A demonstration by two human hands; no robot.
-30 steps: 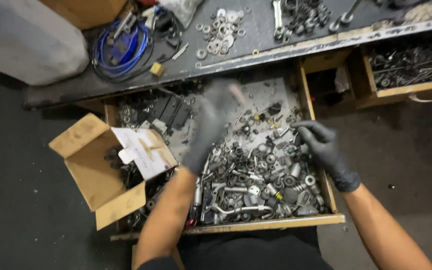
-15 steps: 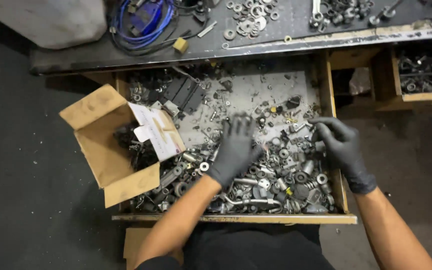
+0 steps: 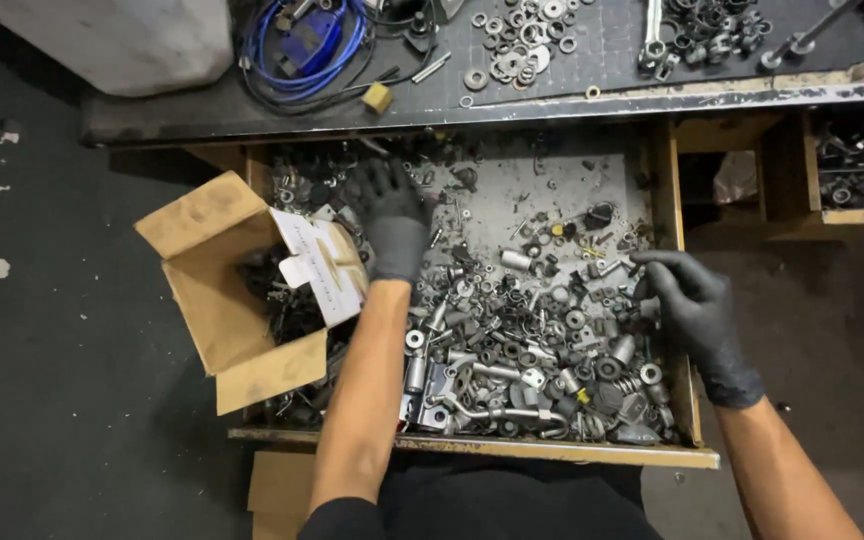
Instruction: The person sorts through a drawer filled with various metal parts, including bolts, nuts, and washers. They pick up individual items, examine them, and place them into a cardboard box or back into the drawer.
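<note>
Now left hand (image 3: 392,222) is reaching further up-left beside the cardboard box (image 3: 214,300), fingers spread; right hand (image 3: 690,300), fingers curled, is resting at the drawer (image 3: 668,180) edge.

Blue cable coil (image 3: 302,50) and loose washers (image 3: 522,40) on workbench (image 3: 202,120).

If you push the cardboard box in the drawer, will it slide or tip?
The box probably slides stiffly: it looks heavy, full of dark metal parts. Its open flaps would likely bend. Tipping seems unlikely, since it lies wedged in the drawer.
</note>
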